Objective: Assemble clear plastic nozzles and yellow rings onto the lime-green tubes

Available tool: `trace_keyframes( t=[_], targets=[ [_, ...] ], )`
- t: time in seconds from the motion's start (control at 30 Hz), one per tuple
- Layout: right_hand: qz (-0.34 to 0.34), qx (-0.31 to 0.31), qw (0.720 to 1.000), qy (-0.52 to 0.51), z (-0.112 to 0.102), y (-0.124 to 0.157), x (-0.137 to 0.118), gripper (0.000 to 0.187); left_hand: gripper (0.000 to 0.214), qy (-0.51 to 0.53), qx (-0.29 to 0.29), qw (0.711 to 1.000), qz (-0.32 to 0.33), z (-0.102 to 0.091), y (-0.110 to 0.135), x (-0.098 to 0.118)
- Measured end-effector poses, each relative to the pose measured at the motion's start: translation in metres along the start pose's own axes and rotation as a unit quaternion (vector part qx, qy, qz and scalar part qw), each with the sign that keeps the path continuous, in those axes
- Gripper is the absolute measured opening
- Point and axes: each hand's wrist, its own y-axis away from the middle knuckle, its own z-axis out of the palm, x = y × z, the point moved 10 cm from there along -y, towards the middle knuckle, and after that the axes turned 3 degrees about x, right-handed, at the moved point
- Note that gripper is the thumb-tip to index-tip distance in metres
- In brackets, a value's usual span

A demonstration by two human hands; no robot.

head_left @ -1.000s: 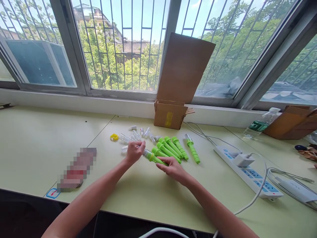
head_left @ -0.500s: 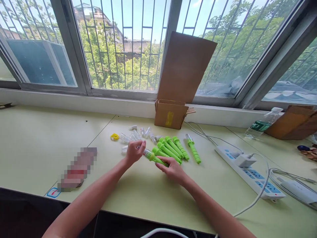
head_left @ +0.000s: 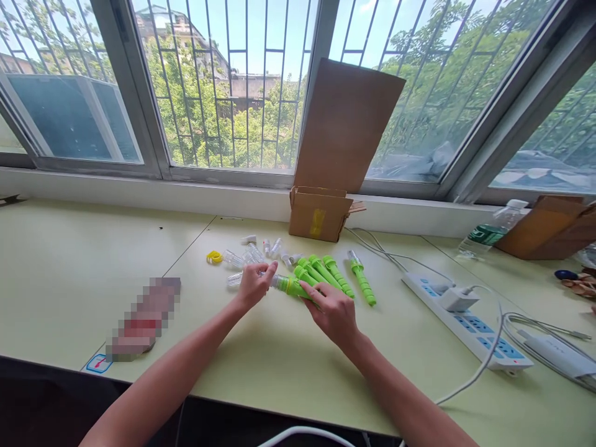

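Both my hands hold one green ribbed handle with a clear tip [head_left: 291, 286], just above the pale green table [head_left: 69, 273]. My left hand [head_left: 251, 286] pinches its clear end. My right hand [head_left: 331, 313] wraps the green end. Right behind it lies a row of several more green handles [head_left: 326, 273], and one green handle [head_left: 362, 285] lies apart to the right. Several small clear caps [head_left: 254, 253] and a yellow ring [head_left: 215, 256] are scattered behind my left hand.
An open cardboard box [head_left: 319, 214] stands against the window sill. A white power strip [head_left: 470, 325] with a plugged charger and cables runs along the right. A plastic bottle [head_left: 493, 231] and another cardboard box [head_left: 549, 226] sit at far right. A blurred object [head_left: 142, 320] lies left.
My right hand has slid forward over the green end, next to the row of handles. The held piece now lies flatter. My left hand has stayed at the clear end.
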Motion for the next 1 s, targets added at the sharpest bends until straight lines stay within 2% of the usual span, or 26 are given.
trace_keyframes(
  t=[0.13, 0.3, 0.57, 0.7, 0.9, 0.97, 1.0],
  targets=[
    [0.005, -0.045, 0.998, -0.032, 0.012, 0.002, -0.001, 0.04, 0.053, -0.041, 0.028, 0.998, 0.029, -0.005, -0.001, 0.003],
    [0.05, -0.071, 0.985, -0.148, 0.02, 0.004, 0.0, 0.039, 0.052, -0.068, 0.045, 0.996, 0.043, -0.008, -0.001, 0.005],
    [0.163, -0.135, 0.927, -0.31, 0.033, 0.007, 0.008, 0.048, 0.052, -0.066, 0.041, 0.995, 0.056, -0.008, 0.001, 0.011],
    [0.166, -0.196, 0.88, -0.4, 0.041, 0.007, -0.004, 0.04, 0.052, -0.072, 0.029, 0.994, 0.073, -0.007, 0.002, 0.015],
    [0.254, -0.323, 0.757, -0.509, 0.053, 0.023, -0.008, 0.048, 0.054, -0.083, 0.02, 0.99, 0.109, -0.003, 0.007, 0.023],
    [0.258, -0.344, 0.736, -0.523, 0.053, 0.025, -0.009, 0.048, 0.054, -0.083, 0.02, 0.988, 0.129, -0.002, 0.01, 0.028],
    [0.256, -0.349, 0.735, -0.523, 0.052, 0.025, -0.009, 0.049, 0.054, -0.083, 0.021, 0.986, 0.14, -0.002, 0.011, 0.03]
  ],
)
